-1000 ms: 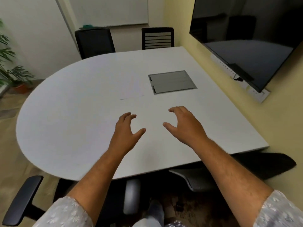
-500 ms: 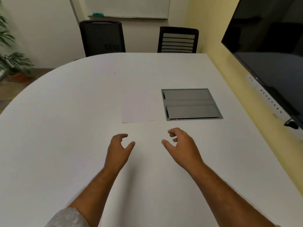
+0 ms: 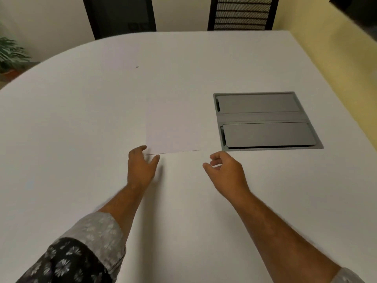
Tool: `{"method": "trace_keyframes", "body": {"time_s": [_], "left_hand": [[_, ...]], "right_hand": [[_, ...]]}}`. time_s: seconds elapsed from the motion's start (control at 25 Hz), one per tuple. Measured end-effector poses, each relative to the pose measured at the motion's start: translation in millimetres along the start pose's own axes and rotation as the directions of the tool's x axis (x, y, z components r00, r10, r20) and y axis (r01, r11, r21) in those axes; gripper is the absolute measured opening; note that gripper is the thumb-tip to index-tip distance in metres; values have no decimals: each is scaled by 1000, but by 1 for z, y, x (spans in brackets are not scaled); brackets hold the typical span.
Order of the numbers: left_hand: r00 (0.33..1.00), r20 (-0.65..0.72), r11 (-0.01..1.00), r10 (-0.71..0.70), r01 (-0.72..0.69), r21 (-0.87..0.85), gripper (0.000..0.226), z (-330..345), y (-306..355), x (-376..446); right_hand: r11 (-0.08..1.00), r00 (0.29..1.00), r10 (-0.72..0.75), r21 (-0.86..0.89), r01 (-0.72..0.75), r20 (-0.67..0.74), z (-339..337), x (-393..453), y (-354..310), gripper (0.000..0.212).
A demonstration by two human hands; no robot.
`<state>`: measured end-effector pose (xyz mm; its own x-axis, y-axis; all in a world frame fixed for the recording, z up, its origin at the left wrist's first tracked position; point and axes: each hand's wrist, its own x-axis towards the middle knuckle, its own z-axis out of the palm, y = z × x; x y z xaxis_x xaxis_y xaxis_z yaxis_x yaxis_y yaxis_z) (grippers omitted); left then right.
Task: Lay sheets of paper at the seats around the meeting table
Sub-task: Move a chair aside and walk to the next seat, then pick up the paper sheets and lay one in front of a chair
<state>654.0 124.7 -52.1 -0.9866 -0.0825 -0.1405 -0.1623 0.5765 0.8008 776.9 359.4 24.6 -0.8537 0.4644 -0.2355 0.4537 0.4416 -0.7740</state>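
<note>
From my feed, going left from the grey hatch [image 3: 265, 121] set into the white counter [image 3: 61, 119]: a plant [image 3: 11, 55] sits at the far left edge, beyond the counter. The left hand [image 3: 140, 166] is spread loosely with nothing in it, its fingertips [image 3: 142, 148] at the near left corner of the paper [image 3: 173, 133]; I think they touch that corner, but white on white makes contact hard to judge. The paper lies flat just left of the hatch, apart from it. A second faint sheet [image 3: 120, 58] seems to lie farther back, left of the hatch. The right hand [image 3: 226, 172] hovers just near of the hatch's near left corner, fingers curled and half open, empty. Two dark chairs [image 3: 120, 15] stand behind the far edge.
</note>
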Motion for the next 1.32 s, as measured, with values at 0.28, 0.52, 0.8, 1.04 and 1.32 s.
{"method": "trace_keyframes", "body": {"time_s": [0.28, 0.52, 0.8, 1.04, 1.32], "left_hand": [[953, -300, 999, -37, 30, -28, 55, 42, -24, 25], [942, -331, 997, 46, -23, 71, 48, 49, -31, 31], [938, -336, 996, 80, -65, 58, 41, 50, -30, 28], [944, -311, 993, 113, -112, 20, 44, 49, -30, 26], [937, -321, 989, 139, -147, 1, 42, 49, -29, 24]], "right_hand": [[999, 999, 33, 22, -32, -22, 45, 77, 31, 32], [996, 997, -10, -90, 3, -79, 77, 109, 24, 42], [981, 983, 134, 157, -114, -125, 91, 113, 17, 23], [933, 969, 214, 320, -166, -120, 91, 126, 12, 17], [865, 971, 221, 478, -154, -87, 95, 124, 18, 23]]}}
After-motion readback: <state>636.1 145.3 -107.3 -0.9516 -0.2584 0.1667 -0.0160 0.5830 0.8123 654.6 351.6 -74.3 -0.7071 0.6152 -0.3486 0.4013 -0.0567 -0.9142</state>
